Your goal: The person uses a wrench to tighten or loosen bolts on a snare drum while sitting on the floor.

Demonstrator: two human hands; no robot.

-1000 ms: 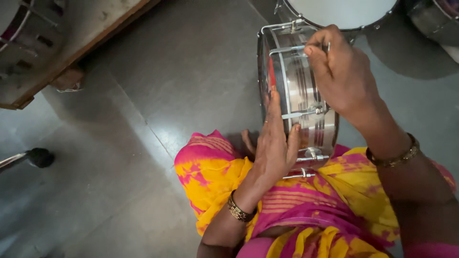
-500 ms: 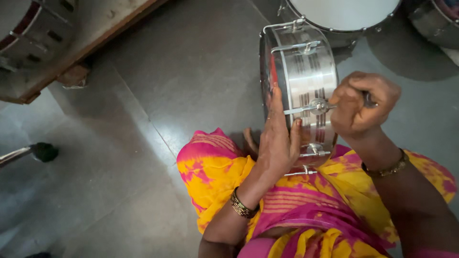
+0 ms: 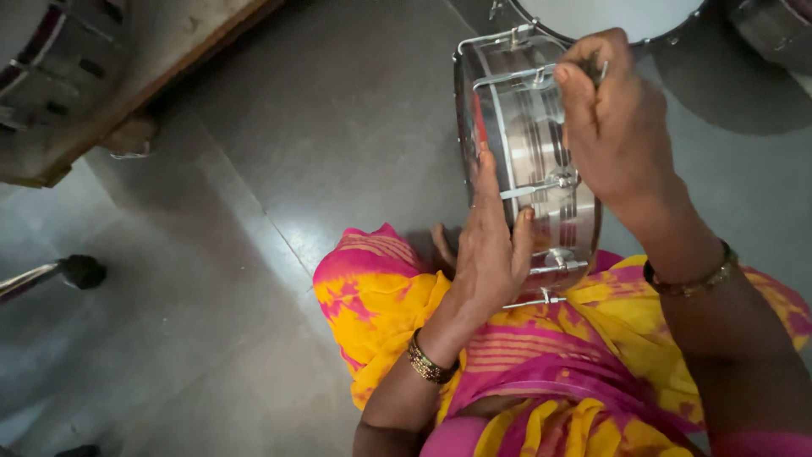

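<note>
A shiny metal drum shell (image 3: 533, 152) with tension rods stands on its edge against my lap, which is covered in pink and yellow cloth (image 3: 541, 355). My left hand (image 3: 495, 245) presses flat on the near rim and side of the drum, fingers spread, steadying it. My right hand (image 3: 613, 118) is at the drum's far upper side, fingers pinched around a small metal tool or rod end near the top tension rod; the exact thing in the pinch is mostly hidden. Both wrists wear bangles.
A white-headed drum (image 3: 609, 17) lies just beyond the shell. Another metal drum (image 3: 770, 34) is at the top right. A wooden bench edge (image 3: 161, 76) with a dark drum on it (image 3: 42, 59) is at the top left. A black-tipped metal leg (image 3: 59, 275) stands on the grey tiled floor.
My right hand dropped to the drum's middle lug half a second ago and has now gone back up to the top tension rod. My left hand has stayed on the rim.
</note>
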